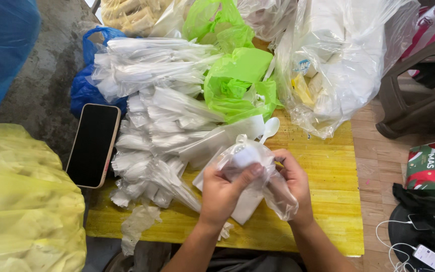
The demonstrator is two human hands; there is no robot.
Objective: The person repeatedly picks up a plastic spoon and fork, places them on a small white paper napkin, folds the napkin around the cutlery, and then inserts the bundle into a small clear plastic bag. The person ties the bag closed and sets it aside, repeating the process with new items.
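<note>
A: Clear thin plastic pouch (250, 168), holding a folded white napkin and a white plastic spoon (269, 128) that pokes out at the top; held above the yellow wooden worktop (328, 166), near its front edge.

B: Hands?

A: Left hand (223, 194) closed on pouch, thumb pressed across the front. Right hand (292, 176) curled behind the pouch, fingers gripping the film; fingertips mostly hidden.

B: Risks?

A: Likely tearing of thin film if squeezed hard against the spoon handle. Possible slipping out of the spoon, since the bowl end stands free of the pouch mouth.

B: Surroundings?

A: Heap of finished clear-wrapped cutlery packets (152, 136) just to the left; a careless elbow could push packets off the edge. Black smartphone (93, 145) resting at the left edge, partly overhanging; likely to drop if the heap shifts.
</note>
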